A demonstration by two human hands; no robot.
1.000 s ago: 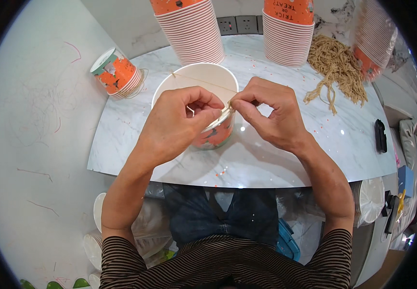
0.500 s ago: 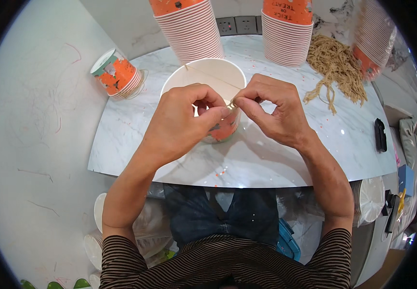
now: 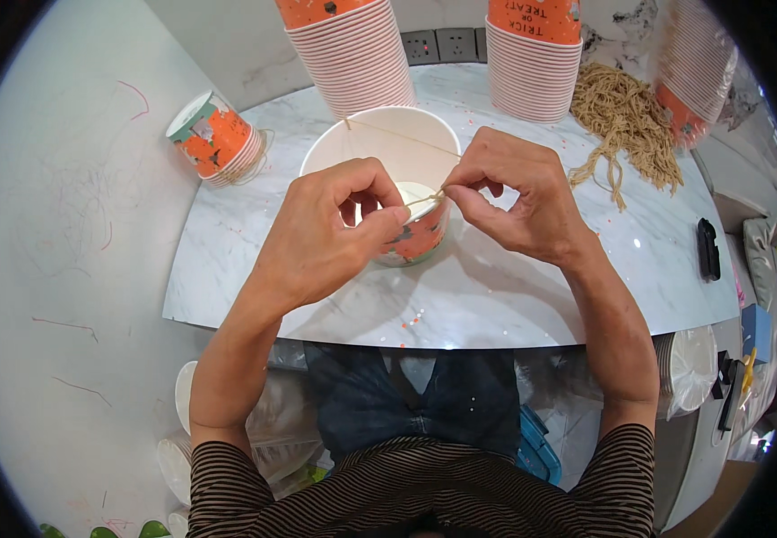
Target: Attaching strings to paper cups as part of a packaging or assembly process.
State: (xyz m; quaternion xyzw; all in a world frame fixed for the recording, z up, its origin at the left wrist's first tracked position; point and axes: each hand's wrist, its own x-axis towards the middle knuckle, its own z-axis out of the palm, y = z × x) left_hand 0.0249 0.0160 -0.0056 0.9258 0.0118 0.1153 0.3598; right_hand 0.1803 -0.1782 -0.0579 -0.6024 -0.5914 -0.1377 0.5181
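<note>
A white and orange paper bucket (image 3: pixel 379 143) stands upright on the marble table (image 3: pixel 496 296) in front of me. A thin tan string (image 3: pixel 402 136) runs across its open top, from the far rim toward my fingers. My left hand (image 3: pixel 325 238) pinches the near end of that string over the bucket's near rim. My right hand (image 3: pixel 514 193) pinches the same string just to the right, fingertips almost touching the left ones.
Two tall stacks of orange and pink buckets (image 3: pixel 352 49) (image 3: pixel 533 54) stand at the back, a third (image 3: pixel 693 81) at far right. A pile of tan strings (image 3: pixel 626 121) lies right of centre. A short bucket stack (image 3: pixel 213 139) lies tipped at left. A black object (image 3: pixel 707 248) rests near the right edge.
Both hands have drawn nearer to me and lower over the bucket's near rim, pulling the string taut across the opening. The bucket has stayed in place.
</note>
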